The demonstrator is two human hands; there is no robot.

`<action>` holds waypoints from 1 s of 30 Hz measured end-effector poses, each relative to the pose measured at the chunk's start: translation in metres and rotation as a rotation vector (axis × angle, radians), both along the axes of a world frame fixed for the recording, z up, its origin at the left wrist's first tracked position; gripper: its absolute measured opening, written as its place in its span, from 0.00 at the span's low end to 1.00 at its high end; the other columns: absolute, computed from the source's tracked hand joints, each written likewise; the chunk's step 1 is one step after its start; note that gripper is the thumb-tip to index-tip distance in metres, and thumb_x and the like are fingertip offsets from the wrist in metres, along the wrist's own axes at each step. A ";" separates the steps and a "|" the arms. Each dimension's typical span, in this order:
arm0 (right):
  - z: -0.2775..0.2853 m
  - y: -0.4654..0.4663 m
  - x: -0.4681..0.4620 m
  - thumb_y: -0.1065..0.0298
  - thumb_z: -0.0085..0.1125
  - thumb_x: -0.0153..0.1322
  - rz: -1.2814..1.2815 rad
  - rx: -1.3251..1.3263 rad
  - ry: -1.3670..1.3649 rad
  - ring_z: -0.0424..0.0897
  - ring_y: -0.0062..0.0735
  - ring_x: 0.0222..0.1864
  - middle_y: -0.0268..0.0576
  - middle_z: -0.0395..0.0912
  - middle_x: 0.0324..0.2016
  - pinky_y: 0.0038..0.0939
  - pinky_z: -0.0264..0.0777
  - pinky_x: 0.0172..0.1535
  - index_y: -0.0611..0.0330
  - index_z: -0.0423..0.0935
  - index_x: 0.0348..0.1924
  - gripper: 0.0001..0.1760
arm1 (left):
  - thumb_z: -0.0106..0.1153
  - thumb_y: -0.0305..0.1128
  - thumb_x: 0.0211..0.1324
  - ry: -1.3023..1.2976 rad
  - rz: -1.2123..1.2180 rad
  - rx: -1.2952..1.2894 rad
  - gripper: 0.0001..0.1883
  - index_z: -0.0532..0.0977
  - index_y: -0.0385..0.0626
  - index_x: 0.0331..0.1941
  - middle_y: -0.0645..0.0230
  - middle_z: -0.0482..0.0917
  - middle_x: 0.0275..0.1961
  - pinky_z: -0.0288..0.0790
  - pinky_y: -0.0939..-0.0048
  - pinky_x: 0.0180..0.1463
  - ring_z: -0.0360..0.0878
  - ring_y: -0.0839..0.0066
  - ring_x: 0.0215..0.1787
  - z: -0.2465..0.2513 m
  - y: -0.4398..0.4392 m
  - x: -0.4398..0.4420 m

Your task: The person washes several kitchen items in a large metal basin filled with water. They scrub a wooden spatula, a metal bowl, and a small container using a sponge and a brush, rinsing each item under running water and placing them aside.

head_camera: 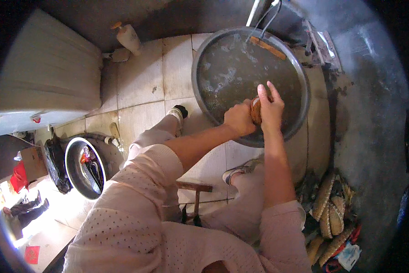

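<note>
Both my hands meet over the near part of a large round grey tub (198, 85) filled with murky water. My left hand (240, 117) is curled into a fist around a reddish-brown rounded object (256, 111); its exact kind is unclear. Against the other side of that object lies my right hand (272, 109), its thumb and a finger stretched upward and apart. How firmly the right hand grips is hidden. Across the tub's far side, a wooden strip (268, 47) and a dark cord (272, 18) reach over the water.
An oval metal basin (67, 170) with packaged items stands on the tiles at left, near a black bag (56, 167). A pump bottle (127, 38) is by the back wall. Woven baskets (329, 211) pile up at right. Under me is a wooden stool (194, 186).
</note>
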State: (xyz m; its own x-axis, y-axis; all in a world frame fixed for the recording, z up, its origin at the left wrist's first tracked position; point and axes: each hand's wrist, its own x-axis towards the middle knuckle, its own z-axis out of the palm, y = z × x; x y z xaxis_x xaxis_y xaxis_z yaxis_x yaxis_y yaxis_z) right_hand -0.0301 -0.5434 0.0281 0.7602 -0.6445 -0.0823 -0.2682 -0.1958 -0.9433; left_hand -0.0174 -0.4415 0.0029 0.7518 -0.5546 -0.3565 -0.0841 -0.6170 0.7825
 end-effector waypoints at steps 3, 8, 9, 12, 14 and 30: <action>0.011 -0.012 0.003 0.52 0.52 0.68 0.196 0.234 -0.238 0.69 0.31 0.48 0.47 0.72 0.46 0.30 0.62 0.52 0.68 0.64 0.56 0.31 | 0.67 0.34 0.29 0.355 0.068 -0.206 0.22 0.77 0.40 0.35 0.57 0.80 0.33 0.73 0.65 0.33 0.79 0.63 0.33 -0.013 0.011 0.029; 0.015 -0.035 -0.010 0.33 0.47 0.63 0.531 1.144 -0.412 0.53 0.51 0.63 0.52 0.43 0.64 0.60 0.54 0.57 0.51 0.37 0.67 0.50 | 0.62 0.33 0.45 1.379 -0.187 -0.730 0.14 0.76 0.39 0.37 0.62 0.80 0.36 0.72 0.66 0.41 0.79 0.69 0.37 0.046 0.029 0.018; 0.020 -0.014 -0.001 0.32 0.51 0.60 0.705 1.348 -0.461 0.47 0.55 0.65 0.51 0.34 0.67 0.66 0.51 0.56 0.50 0.32 0.67 0.56 | 0.59 0.34 0.48 1.338 -0.295 -0.871 0.14 0.76 0.39 0.38 0.61 0.80 0.38 0.73 0.63 0.42 0.79 0.68 0.38 0.031 0.030 0.009; 0.038 0.009 0.007 0.28 0.59 0.50 0.880 1.341 -0.465 0.29 0.58 0.67 0.47 0.21 0.67 0.74 0.46 0.55 0.47 0.26 0.67 0.68 | 0.56 0.35 0.50 1.404 -0.447 -1.014 0.14 0.74 0.40 0.39 0.60 0.78 0.40 0.73 0.56 0.43 0.77 0.67 0.43 0.027 0.022 -0.013; 0.047 0.017 0.008 0.34 0.61 0.53 1.030 1.309 -0.644 0.38 0.61 0.66 0.52 0.32 0.66 0.74 0.49 0.53 0.48 0.25 0.66 0.66 | 0.55 0.36 0.50 1.541 -0.401 -0.976 0.12 0.75 0.42 0.36 0.61 0.78 0.38 0.72 0.54 0.45 0.76 0.67 0.45 0.040 0.029 -0.015; 0.050 0.001 -0.017 0.65 0.51 0.67 0.309 0.512 -0.027 0.72 0.26 0.19 0.37 0.69 0.15 0.26 0.68 0.28 0.63 0.77 0.41 0.14 | 0.65 0.35 0.40 1.132 -0.174 -0.460 0.14 0.72 0.46 0.32 0.74 0.73 0.29 0.77 0.64 0.29 0.73 0.79 0.31 0.060 0.039 0.004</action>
